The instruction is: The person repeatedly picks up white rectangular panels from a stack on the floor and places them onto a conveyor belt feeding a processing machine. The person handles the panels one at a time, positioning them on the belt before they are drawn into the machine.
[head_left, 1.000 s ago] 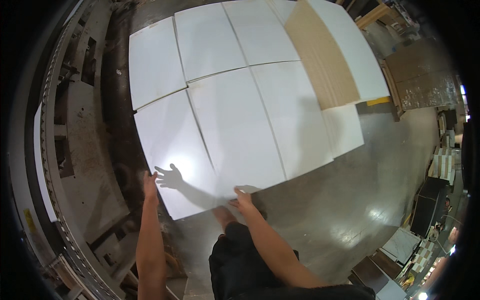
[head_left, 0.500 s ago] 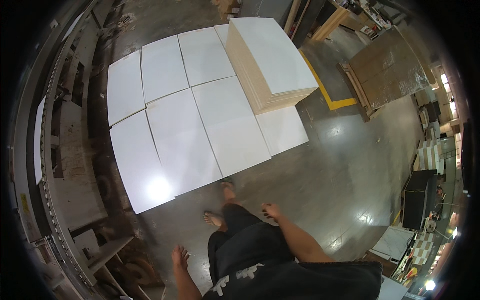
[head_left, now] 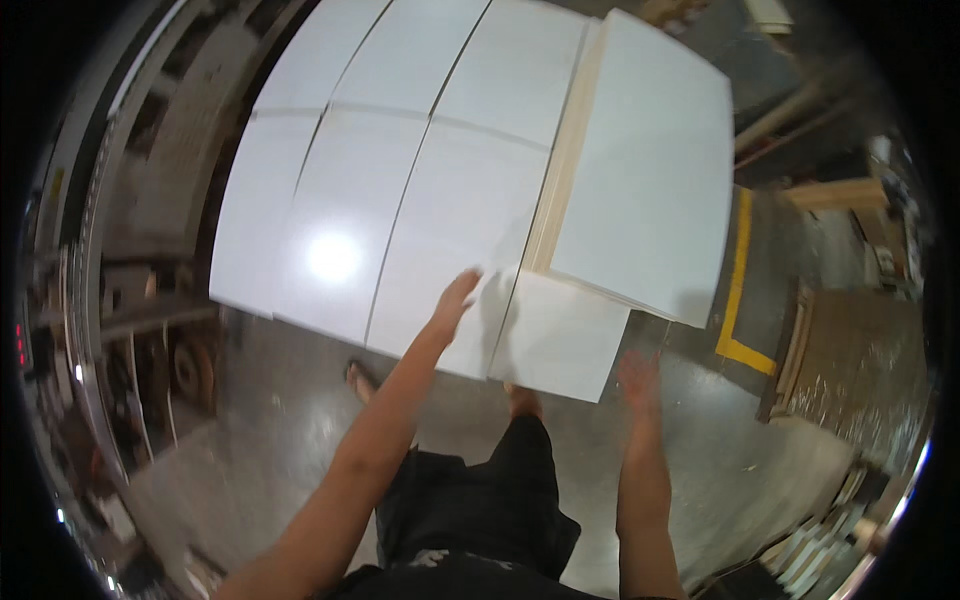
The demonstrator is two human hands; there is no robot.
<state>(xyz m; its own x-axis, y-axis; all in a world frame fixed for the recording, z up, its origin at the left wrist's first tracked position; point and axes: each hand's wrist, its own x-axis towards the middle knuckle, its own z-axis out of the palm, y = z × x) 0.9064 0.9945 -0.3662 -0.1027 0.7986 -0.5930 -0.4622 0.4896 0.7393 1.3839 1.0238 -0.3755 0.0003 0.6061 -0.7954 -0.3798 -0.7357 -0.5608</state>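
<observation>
A tall stack of white boards [head_left: 650,160] with pale raw edges stands at the right end of a field of white panels [head_left: 450,210] laid in two rows. My left hand [head_left: 460,298] hangs over the panels, left of the stack's near corner. It is empty, with its fingers loosely apart. My right hand [head_left: 640,378] is just short of the stack's near edge, over the floor beside the nearest panel. Its fingers are stretched toward the stack and blurred, and it holds nothing. Neither hand appears to touch a board.
A long machine frame [head_left: 95,260] runs along the left side. To the right, a yellow floor line [head_left: 738,280] bends beside the stack, and a plastic-wrapped brown pile [head_left: 850,350] stands beyond it. Concrete floor [head_left: 270,420] lies around my feet.
I have come closer to the boards, and the stack now looks larger and nearer. Both arms have risen from my sides and reach forward toward it.
</observation>
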